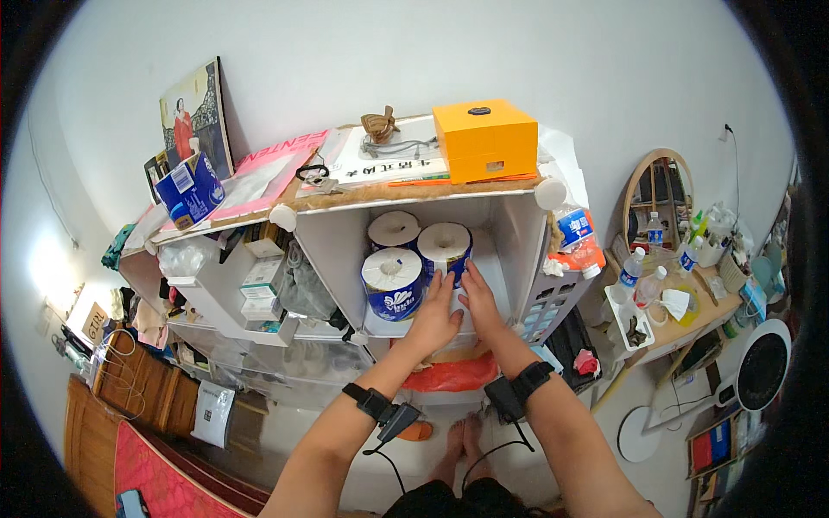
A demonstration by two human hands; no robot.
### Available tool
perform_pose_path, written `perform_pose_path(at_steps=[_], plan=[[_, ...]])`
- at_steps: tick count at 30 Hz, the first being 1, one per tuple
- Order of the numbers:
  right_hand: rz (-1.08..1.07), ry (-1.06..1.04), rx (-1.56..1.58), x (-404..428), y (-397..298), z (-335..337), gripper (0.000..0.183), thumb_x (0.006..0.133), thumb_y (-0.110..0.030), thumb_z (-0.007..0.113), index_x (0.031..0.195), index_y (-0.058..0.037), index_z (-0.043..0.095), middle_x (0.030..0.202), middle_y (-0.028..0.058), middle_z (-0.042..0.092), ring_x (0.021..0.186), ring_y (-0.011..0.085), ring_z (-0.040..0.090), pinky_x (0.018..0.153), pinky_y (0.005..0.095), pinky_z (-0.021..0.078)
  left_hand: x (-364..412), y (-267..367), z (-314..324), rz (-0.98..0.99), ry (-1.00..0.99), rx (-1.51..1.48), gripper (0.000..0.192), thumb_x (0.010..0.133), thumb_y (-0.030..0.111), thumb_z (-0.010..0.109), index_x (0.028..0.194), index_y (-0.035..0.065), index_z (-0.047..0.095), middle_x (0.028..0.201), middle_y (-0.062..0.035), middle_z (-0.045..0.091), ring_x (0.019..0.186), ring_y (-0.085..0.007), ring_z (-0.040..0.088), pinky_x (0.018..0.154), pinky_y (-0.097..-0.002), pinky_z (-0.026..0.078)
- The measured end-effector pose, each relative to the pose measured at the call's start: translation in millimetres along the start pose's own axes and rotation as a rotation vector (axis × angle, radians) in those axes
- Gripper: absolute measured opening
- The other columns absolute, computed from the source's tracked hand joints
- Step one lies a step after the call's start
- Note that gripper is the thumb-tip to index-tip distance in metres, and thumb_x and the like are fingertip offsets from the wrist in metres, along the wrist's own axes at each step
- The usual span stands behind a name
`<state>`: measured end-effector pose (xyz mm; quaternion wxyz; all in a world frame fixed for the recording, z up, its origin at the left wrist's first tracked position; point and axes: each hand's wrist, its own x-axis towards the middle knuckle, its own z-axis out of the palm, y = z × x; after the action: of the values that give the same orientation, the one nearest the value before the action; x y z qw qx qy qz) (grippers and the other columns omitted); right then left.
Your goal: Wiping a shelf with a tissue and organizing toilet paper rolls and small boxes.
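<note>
Three toilet paper rolls in blue Vinda wrapping stand on end inside a white cubby (495,259): a front-left roll (392,288), a back roll (392,228) and a right roll (445,243). My left hand (435,320) reaches in between the front-left and right rolls, its fingertips at the near side of the right one. Beside it, my right hand (482,304) has its fingers raised at the right roll's near right edge. Whether the fingertips press on the wrapping is hard to tell. Neither hand closes around a roll.
On the cabinet top are a yellow box (486,142), keys (324,184), and another blue-wrapped roll (190,189). A plastic bottle (576,230) hangs at the cabinet's right side. Bottles (630,267) and a round mirror (657,194) occupy the right-hand table. A fan (763,364) stands nearby.
</note>
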<state>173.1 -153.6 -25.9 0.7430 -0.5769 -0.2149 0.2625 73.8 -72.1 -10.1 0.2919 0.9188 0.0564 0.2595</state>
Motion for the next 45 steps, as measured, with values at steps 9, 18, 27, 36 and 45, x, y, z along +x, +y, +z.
perform_pose_path(at_steps=[9, 18, 27, 36, 45], plan=[[-0.024, 0.07, -0.02, 25.5, 6.0, 3.5, 0.061, 0.091, -0.044, 0.045, 0.139, -0.009, 0.034, 0.135, 0.0123, 0.043, 0.11, 0.0225, 0.048, 0.086, 0.0311, 0.0425, 21.1, -23.1, 6.8, -0.111, -0.045, -0.002, 0.074, 0.073, 0.012, 0.064, 0.136, -0.0039, 0.027, 0.14, -0.0343, 0.019, 0.129, -0.0443, 0.028, 0.105, -0.039, 0.03], [-0.199, 0.205, -0.049, 63.1, 15.6, 0.3, 0.056, 0.09, -0.041, 0.045, 0.127, 0.0012, 0.045, 0.125, 0.0171, 0.049, 0.095, 0.0266, 0.052, 0.081, 0.0333, 0.0429, 4.4, -8.9, -12.5, -0.044, -0.016, 0.089, 0.068, 0.075, 0.01, 0.06, 0.133, -0.0071, 0.029, 0.14, -0.0363, 0.017, 0.125, -0.047, 0.032, 0.104, -0.0401, 0.032], [-0.143, 0.113, -0.185, 82.9, 22.6, -8.7, 0.063, 0.087, -0.044, 0.05, 0.14, -0.0128, 0.032, 0.134, 0.0014, 0.04, 0.117, 0.0159, 0.038, 0.093, 0.0344, 0.0323, -16.6, -2.3, -20.4, -0.009, -0.008, 0.041, 0.062, 0.077, 0.01, 0.061, 0.131, -0.0031, 0.035, 0.141, -0.0315, 0.022, 0.127, -0.043, 0.032, 0.102, -0.039, 0.034], [-0.014, 0.064, 0.079, 26.2, 12.7, 3.8, 0.062, 0.089, -0.041, 0.05, 0.14, -0.0105, 0.032, 0.142, 0.0088, 0.034, 0.126, 0.022, 0.035, 0.095, 0.038, 0.0357, -55.9, 7.9, -35.6, 0.084, 0.181, 0.124, 0.056, 0.074, 0.004, 0.058, 0.128, 0.0001, 0.042, 0.136, -0.0284, 0.031, 0.116, -0.0416, 0.043, 0.096, -0.0421, 0.038], [0.066, -0.132, 0.12, -20.3, 25.1, 39.1, 0.063, 0.09, -0.043, 0.049, 0.141, -0.0119, 0.03, 0.141, 0.0079, 0.034, 0.128, 0.0216, 0.034, 0.098, 0.0414, 0.035, -76.1, -5.7, -46.3, -0.017, 0.361, 0.29, 0.065, 0.069, -0.001, 0.061, 0.131, 0.0031, 0.039, 0.142, -0.0276, 0.02, 0.125, -0.0448, 0.029, 0.104, -0.0462, 0.026]])
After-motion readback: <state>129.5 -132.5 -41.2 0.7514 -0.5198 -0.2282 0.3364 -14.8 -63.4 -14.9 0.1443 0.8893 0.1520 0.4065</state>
